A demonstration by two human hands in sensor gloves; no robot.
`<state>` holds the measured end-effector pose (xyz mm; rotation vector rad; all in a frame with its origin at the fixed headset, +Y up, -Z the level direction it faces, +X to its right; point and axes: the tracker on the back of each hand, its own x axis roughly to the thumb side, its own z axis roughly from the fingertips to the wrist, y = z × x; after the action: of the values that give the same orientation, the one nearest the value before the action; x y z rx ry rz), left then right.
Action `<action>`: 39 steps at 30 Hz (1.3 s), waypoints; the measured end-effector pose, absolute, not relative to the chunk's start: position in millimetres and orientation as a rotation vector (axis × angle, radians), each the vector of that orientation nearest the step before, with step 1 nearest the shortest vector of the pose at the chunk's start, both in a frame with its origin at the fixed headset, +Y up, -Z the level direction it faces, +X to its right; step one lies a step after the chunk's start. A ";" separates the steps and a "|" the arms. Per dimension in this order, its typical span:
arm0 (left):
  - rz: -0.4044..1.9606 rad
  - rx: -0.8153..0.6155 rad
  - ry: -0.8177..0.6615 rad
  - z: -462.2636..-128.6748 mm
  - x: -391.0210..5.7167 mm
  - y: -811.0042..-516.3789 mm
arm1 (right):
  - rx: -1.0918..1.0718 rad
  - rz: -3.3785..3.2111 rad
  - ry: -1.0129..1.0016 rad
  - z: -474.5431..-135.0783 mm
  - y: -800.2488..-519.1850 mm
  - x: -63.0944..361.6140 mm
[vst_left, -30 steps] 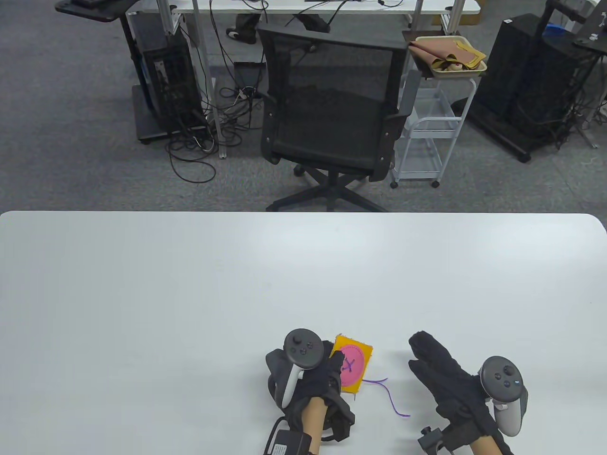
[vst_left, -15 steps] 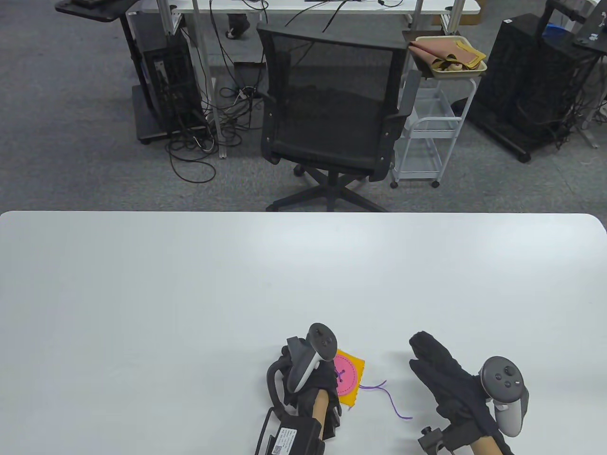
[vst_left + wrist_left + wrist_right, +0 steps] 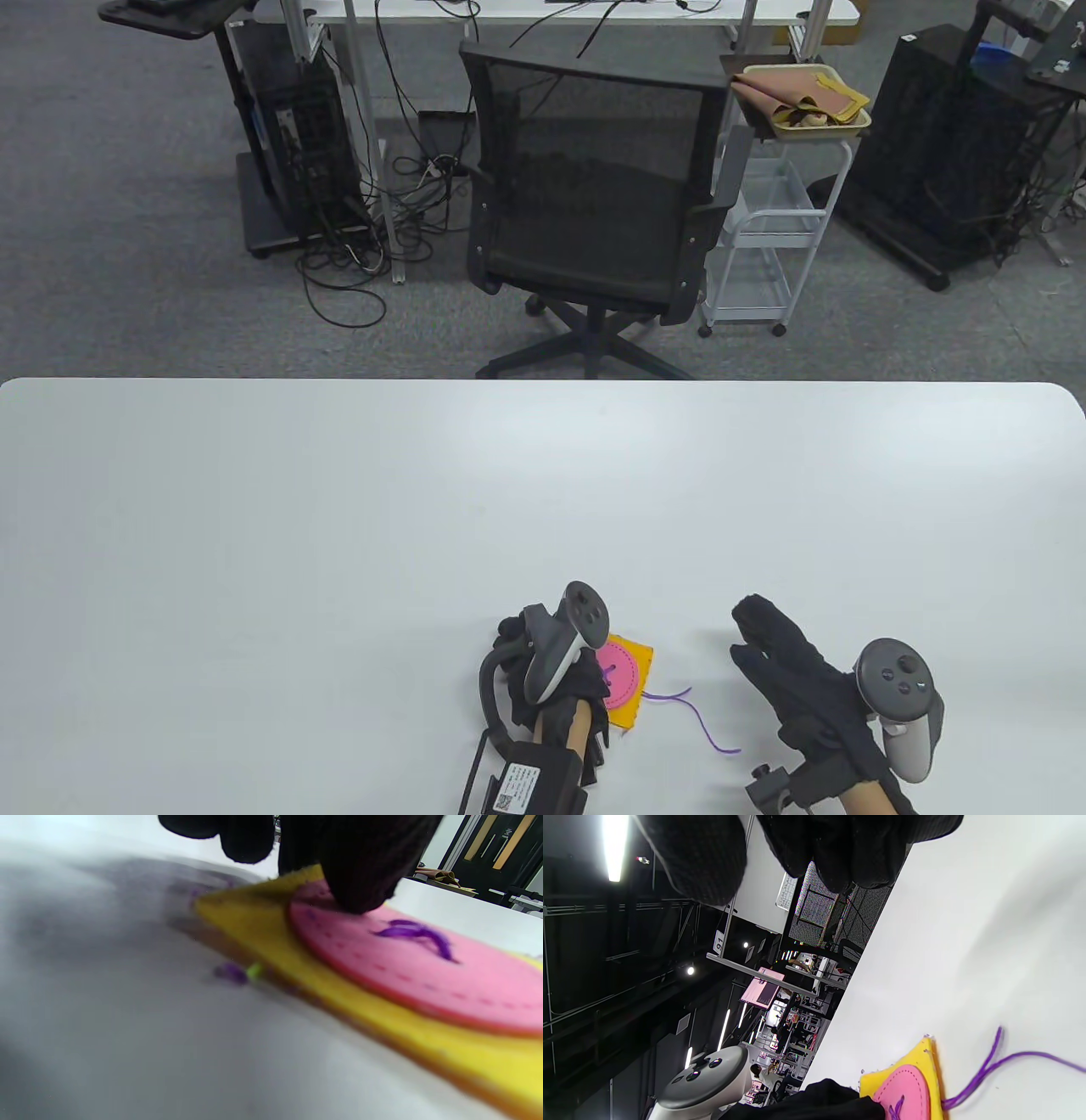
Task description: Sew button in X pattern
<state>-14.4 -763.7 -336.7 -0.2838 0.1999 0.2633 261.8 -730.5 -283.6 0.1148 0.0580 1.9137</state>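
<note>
Left hand point(image 3: 560, 679) pinching yellow felt pad point(image 3: 382, 1035) edge, right hand point(image 3: 793, 679) flat, holding nothing — pad's light, floppy — grab edges, not purple thread point(image 3: 708, 730).

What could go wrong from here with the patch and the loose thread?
1. The left hand pinches only one edge of the yellow patch, which sits tilted on the table; it may slip or flop over.
2. The purple thread trails loose on the table between the hands; the right hand, flat and holding nothing, could snag or drag it.
3. I can't make out a needle, so the thread end may be hard to pick up again.
</note>
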 end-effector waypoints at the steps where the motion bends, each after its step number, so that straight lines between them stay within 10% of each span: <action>1: 0.262 -0.283 0.202 -336.6 -14.5 -763.4 | 0.113 1.915 0.058 -283.7 -730.7 261.8; 26: 0.507 -0.172 0.150 -322.0 -21.8 -725.2 | 0.093 2.010 0.061 -283.7 -731.9 255.3; 39: 0.883 -0.001 -0.165 -288.5 -18.7 -695.1 | 0.160 2.140 -0.119 -270.3 -697.3 257.1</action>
<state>-18.7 -695.1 -288.5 -0.0009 -0.1649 0.8830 257.1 -697.3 -270.3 0.1595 -0.1194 2.1404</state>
